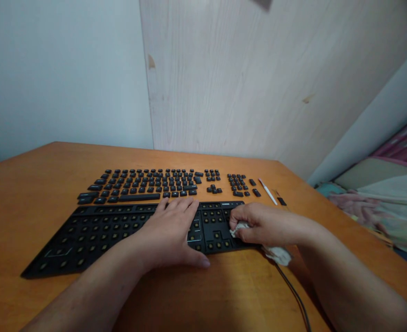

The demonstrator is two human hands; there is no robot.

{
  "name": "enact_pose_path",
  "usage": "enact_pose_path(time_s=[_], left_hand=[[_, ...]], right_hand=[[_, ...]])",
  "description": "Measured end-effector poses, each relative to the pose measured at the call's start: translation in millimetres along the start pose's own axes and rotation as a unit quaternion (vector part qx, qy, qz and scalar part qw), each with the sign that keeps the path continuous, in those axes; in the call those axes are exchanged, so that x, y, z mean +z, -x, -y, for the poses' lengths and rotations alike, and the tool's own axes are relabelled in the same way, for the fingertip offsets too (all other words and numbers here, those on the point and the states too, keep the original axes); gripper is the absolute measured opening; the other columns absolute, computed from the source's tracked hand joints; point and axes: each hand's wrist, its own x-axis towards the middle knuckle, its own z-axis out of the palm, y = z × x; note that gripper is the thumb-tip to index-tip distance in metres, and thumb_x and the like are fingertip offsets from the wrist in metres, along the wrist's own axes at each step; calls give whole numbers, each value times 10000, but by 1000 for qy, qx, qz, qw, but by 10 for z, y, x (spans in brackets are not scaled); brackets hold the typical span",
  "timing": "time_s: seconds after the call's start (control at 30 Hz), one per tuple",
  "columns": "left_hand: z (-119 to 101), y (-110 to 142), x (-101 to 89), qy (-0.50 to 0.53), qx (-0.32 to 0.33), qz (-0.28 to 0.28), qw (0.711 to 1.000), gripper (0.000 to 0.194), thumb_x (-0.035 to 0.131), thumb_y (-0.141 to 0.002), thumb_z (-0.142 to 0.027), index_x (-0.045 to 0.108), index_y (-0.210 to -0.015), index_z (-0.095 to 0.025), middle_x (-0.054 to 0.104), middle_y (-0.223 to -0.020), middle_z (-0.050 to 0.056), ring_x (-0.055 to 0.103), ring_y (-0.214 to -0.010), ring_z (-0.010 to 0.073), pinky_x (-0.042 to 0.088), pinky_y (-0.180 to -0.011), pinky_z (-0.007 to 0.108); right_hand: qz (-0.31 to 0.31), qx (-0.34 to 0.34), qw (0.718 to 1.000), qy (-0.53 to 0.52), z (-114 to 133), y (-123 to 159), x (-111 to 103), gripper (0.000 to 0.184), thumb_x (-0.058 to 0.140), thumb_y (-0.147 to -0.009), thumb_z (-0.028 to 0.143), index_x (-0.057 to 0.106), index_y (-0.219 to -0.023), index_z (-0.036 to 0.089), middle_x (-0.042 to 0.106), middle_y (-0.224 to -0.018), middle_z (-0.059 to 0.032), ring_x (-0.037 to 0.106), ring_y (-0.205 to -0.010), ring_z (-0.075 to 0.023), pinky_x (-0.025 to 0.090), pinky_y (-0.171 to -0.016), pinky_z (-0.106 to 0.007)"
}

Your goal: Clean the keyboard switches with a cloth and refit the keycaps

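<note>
A black keyboard base (213,230) with its keycaps off lies across the table, bare switch posts showing in rows. My left hand (172,228) rests flat over its middle, fingers stretched toward the far edge and thumb out at the near edge. At the number-pad end, my right hand (253,223) is closed around a crumpled white tissue (278,255), pressing part of it against the base. One end of the tissue hangs out below the palm. The switches under both hands are hidden.
Loose black keycaps (139,197) lie behind the base in keyboard order. A white pen-like stick (268,192) and a small black-ended tool (281,201) lie at the right. The cable (295,290) runs toward the near edge. A wall (224,92) stands behind the wooden table (231,286).
</note>
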Motion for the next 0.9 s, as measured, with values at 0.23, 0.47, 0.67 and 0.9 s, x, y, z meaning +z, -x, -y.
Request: enact_pose_path(time_s=[0.23, 0.47, 0.67, 0.9], left_hand=[[-21, 22, -17, 1, 3, -1, 1000, 1328, 574, -515, -903, 241, -1562, -157, 253, -1616, 161, 222, -1471, 417, 98, -1200, 567], [-21, 26, -18, 8, 4, -2, 1000, 1332, 571, -512, -909, 234, -1566, -169, 238, -1623, 155, 204, -1479, 410, 86, -1202, 558], [-22, 15, -15, 5, 1, -1, 1000, 1332, 560, -512, -916, 237, -1566, -168, 243, -1621, 155, 200, -1479, 412, 91, -1202, 560], [-2, 12, 3, 5, 4, 0, 1000, 1350, 547, -501, -930, 229, -1568, -167, 239, -1622, 155, 208, -1477, 411, 89, -1200, 576]], right_hand=[[2, 6, 1000, -2, -4, 5, 2, 166, 557, -796, 146, 611, -936, 217, 640, -815, 14, 568, -718, -140, 385, -609, -229], [-22, 11, 1000, 10, 53, 24, -17, 92, 575, -806, 169, 581, -890, 207, 596, -758, 20, 524, -658, -128, 346, -553, -228], [-35, 3, 999, -7, 75, 7, 27, 83, 565, -822, 182, 591, -897, 204, 605, -762, 15, 524, -659, -127, 350, -562, -233], [-92, 47, 995, 14, -26, -56, 4, 41, 565, -825, 200, 600, -845, 196, 604, -716, 8, 525, -644, -137, 339, -554, -245]])
